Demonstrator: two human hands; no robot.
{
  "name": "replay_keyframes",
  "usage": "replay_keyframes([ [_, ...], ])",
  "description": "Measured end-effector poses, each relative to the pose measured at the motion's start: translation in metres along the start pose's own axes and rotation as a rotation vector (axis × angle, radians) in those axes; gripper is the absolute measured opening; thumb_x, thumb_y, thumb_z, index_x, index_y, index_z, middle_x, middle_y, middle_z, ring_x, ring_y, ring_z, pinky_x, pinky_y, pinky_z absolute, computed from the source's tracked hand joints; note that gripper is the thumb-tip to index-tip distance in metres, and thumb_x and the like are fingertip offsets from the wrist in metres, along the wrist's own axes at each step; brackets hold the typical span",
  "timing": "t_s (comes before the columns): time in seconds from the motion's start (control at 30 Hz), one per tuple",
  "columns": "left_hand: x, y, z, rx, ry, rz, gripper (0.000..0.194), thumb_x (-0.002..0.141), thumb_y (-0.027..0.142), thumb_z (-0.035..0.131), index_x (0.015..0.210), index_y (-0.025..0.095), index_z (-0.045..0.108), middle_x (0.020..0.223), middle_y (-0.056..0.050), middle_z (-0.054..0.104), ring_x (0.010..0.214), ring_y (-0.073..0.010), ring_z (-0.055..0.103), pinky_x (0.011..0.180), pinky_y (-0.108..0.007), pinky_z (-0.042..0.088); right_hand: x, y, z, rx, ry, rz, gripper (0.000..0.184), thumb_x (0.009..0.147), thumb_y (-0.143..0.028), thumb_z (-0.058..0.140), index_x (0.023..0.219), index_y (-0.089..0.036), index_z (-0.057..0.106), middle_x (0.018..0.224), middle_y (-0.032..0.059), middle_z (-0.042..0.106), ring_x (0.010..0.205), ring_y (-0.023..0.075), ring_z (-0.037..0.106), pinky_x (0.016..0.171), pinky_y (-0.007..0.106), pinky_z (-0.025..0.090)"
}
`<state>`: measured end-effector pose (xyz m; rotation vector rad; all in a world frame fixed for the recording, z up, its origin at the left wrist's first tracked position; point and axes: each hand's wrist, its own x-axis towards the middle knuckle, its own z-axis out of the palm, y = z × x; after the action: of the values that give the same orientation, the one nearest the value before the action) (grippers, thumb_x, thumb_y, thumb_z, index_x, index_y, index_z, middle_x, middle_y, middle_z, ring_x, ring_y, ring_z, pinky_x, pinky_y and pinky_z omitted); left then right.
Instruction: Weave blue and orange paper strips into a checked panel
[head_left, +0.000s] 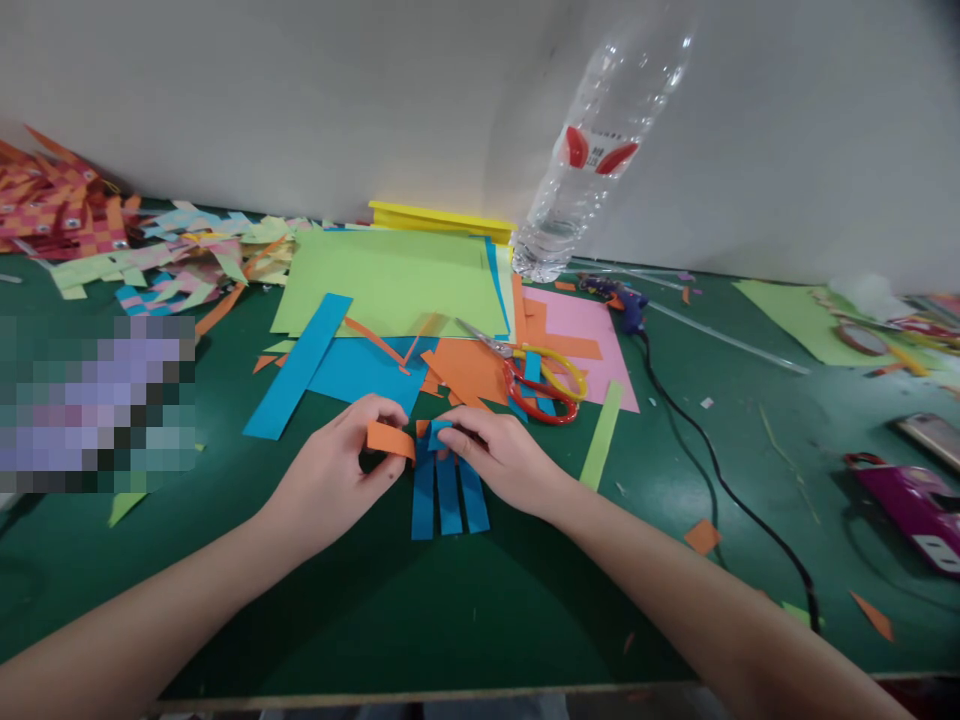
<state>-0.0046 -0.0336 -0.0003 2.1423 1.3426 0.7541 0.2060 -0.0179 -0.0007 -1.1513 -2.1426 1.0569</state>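
Observation:
Several blue paper strips (448,495) hang side by side toward me, their upper ends between my two hands. My right hand (499,450) pinches the folded blue paper at the top with thumb and fingers. My left hand (345,460) is curled around a bent orange paper strip (390,440), whose end reaches the blue strips. How the orange and blue pieces join is partly hidden by my fingers. Just beyond my hands lie scissors (536,375) with red and yellow handles, and a loose blue strip (298,368) lies to the left.
Green paper sheets (390,280) lie stacked behind. A clear plastic bottle (585,150) leans at the wall. A glue gun (630,305) trails a black cord (697,430) on the right. Woven paper pieces (67,205) are heaped at far left; a purple device (904,505) lies right.

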Motion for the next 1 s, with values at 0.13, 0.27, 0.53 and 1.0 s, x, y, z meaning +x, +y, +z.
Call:
replay_keyframes([
  [0.13, 0.000, 0.000, 0.001, 0.155, -0.048, 0.034, 0.012, 0.084, 0.029, 0.053, 0.077, 0.020, 0.052, 0.069, 0.001, 0.056, 0.063, -0.0163, 0.052, 0.055, -0.027, 0.038, 0.000, -0.002, -0.001, 0.026, -0.013, 0.016, 0.024, 0.096, -0.035, 0.041, 0.090, -0.020, 0.059, 0.075, -0.0011, 0.064, 0.071, 0.0120, 0.060, 0.067, 0.024, 0.043],
  [0.27, 0.001, -0.001, 0.004, 0.240, -0.091, 0.230, 0.017, 0.089, 0.029, 0.053, 0.075, 0.019, 0.056, 0.068, 0.001, 0.056, 0.065, -0.0160, 0.052, 0.063, -0.029, 0.037, 0.000, -0.003, -0.002, 0.035, -0.024, 0.013, 0.026, 0.096, -0.036, 0.040, 0.089, -0.019, 0.059, 0.076, -0.0008, 0.063, 0.072, 0.0118, 0.059, 0.067, 0.023, 0.041],
  [0.53, 0.000, -0.003, 0.006, 0.292, -0.197, 0.374, 0.016, 0.093, 0.022, 0.049, 0.094, 0.020, 0.065, 0.081, -0.001, 0.065, 0.076, -0.0171, 0.059, 0.069, -0.032, 0.036, 0.002, -0.001, -0.003, -0.006, -0.019, -0.001, 0.034, 0.096, -0.043, 0.036, 0.083, -0.019, 0.056, 0.077, -0.0006, 0.058, 0.070, 0.0120, 0.053, 0.063, 0.023, 0.037],
  [1.0, 0.001, 0.003, -0.002, 0.233, -0.161, 0.305, 0.020, 0.085, 0.017, 0.046, 0.069, 0.018, 0.057, 0.061, 0.002, 0.054, 0.058, -0.0135, 0.050, 0.063, -0.030, 0.038, 0.001, -0.002, -0.006, 0.095, -0.068, -0.062, 0.052, 0.098, -0.047, 0.029, 0.082, -0.019, 0.069, 0.084, 0.0038, 0.067, 0.085, 0.0148, 0.060, 0.081, 0.028, 0.043],
])
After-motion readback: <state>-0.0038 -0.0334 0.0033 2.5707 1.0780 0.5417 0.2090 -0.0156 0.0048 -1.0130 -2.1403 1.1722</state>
